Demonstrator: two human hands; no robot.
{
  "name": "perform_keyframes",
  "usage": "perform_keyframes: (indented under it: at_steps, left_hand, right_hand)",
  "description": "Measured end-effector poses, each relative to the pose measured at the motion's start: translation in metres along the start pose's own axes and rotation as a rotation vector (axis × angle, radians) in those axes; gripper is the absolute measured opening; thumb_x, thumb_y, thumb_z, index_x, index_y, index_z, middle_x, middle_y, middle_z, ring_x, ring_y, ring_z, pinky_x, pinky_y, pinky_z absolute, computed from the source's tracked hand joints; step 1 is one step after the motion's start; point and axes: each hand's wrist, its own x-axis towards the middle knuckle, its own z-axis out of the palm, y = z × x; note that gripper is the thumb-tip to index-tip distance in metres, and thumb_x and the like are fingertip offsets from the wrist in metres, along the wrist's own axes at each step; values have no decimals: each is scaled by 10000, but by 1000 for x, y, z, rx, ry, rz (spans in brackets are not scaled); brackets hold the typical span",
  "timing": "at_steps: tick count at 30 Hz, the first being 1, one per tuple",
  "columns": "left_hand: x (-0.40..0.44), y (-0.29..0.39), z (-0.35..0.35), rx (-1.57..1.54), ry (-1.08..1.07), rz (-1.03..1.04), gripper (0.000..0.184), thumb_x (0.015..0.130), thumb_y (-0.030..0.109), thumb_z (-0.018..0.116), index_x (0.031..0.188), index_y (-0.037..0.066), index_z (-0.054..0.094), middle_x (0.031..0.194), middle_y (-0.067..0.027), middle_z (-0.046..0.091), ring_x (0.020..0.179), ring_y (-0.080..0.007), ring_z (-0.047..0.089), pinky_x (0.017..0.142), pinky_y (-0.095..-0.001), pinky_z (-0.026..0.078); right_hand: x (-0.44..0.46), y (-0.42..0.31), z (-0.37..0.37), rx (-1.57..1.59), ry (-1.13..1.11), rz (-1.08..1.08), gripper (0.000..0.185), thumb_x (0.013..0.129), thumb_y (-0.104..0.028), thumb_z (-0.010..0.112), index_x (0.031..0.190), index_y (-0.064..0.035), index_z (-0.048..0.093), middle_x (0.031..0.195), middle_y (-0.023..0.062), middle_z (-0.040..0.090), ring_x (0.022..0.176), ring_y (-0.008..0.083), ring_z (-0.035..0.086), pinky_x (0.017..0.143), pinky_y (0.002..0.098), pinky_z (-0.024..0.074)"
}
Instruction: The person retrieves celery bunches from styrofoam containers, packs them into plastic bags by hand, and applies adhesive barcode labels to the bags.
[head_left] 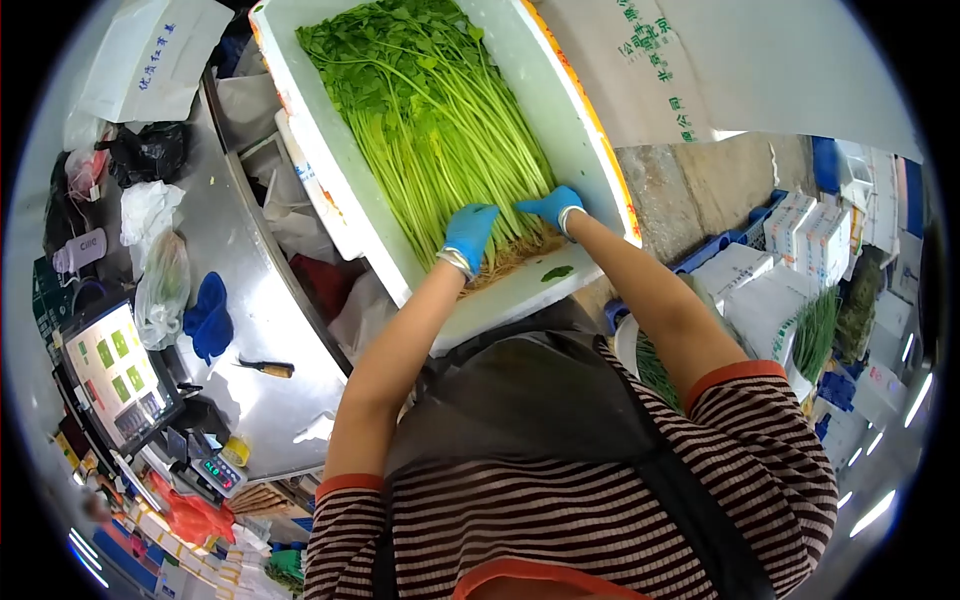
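Green stalks (440,140) lie in 1 box (545,90), 2 gloved hands (468,232) at their roots (522,252).

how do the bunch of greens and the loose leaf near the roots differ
The bunch of greens is large; the loose leaf is small. The bunch shows long, pale-green stalks; the leaf looks darker. The left hand touches the bunch, not the leaf. Both are green.

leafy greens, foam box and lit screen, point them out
leafy greens (450,150), head view, middle of the stalks
foam box (562,130), head view, inner right-hand wall
lit screen (118,373), head view, middle of the display
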Motion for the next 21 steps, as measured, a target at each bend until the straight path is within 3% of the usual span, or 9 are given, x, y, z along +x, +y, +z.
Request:
perform_keyframes:
  at_steps: [4,5,8,12,15,18,19,21]
  left_hand:
    - [-14,9,-8,-155,-5,-73,499,868,344,621,1205,-24,621,1104,-193,667,952,-303,652,805,-360,531]
    - [-9,0,-7,-164,6,-29,494,867,341,621,1200,-23,624,1090,-189,670,942,-301,654,806,-358,530]
    - [1,-13,-10,-117,34,49,474,863,333,623,1179,-20,638,1069,-181,677,932,-294,656,825,-357,521]
    - [-14,5,-19,-42,17,100,442,855,334,617,1119,-17,665,1091,-189,675,978,-305,647,872,-371,500]
    - [-34,42,-15,281,46,305,426,869,338,595,1117,-1,661,1156,-195,651,1015,-334,630,913,-394,483]
    - [-34,63,7,704,82,677,401,880,317,572,1140,22,649,1165,-181,644,1040,-355,612,929,-415,473]
    - [-35,75,13,788,-20,763,372,887,295,563,1153,46,640,1139,-164,650,1059,-345,604,936,-436,464]
    - [-21,86,32,971,-121,902,368,898,331,550,1136,73,660,1130,-144,661,1060,-327,614,961,-415,448]
  right_hand:
    - [21,13,3,-262,-19,-90,823,626,-595,822,1069,80,660,1011,201,692,863,300,663,773,383,531]
    - [15,-3,-9,-390,-145,-18,837,635,-607,805,1096,75,655,1103,225,668,992,320,654,832,398,530]
    - [8,-5,6,-663,-118,-104,878,651,-615,786,1165,77,620,1185,240,631,1097,345,619,879,419,522]
    - [11,11,23,-494,3,-38,984,637,-609,798,1260,106,535,1256,253,587,1115,358,606,916,412,505]
    - [-1,13,11,-200,-11,6,989,634,-606,802,1242,128,536,1240,259,594,1098,341,615,920,397,499]
    - [-8,4,4,-150,-216,7,984,621,-618,801,1240,105,550,1227,248,605,1073,338,624,901,386,503]
    - [-16,4,1,-123,-301,-84,851,717,-567,755,1269,48,551,1227,212,617,1057,331,627,912,388,489]
    - [38,39,40,-480,-225,-546,797,811,-560,650,1369,-20,471,1358,189,520,1212,285,523,1040,368,368]
